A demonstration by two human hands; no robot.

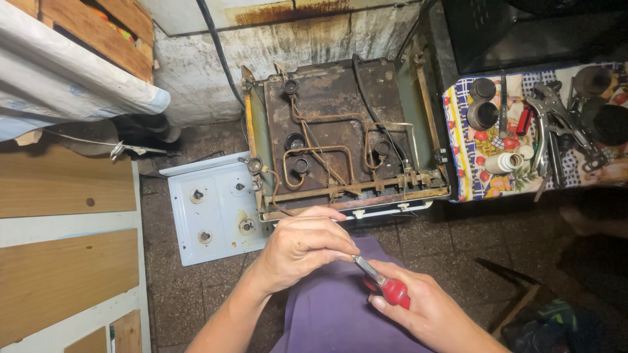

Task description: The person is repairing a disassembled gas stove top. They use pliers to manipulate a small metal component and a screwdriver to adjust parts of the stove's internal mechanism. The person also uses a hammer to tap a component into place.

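holding a screwdriver (386, 282) low over my lap, just in front of the opened stove (343, 140). my right hand (432, 314) is wrapped around its red handle, fingers closed on it, and the metal shaft runs up and left into my left hand (302, 247), which is pinched shut around the tip; whatever small part sits in that pinch is hidden, i cannot tell. the tool looks light and stiff, and the plastic grip seems the sure place to hold, since the bare shaft would likely slip. beyond my left hand lies the white stove top (212, 209); far off to my right, pliers (556, 127) on a patterned cloth (474, 170).
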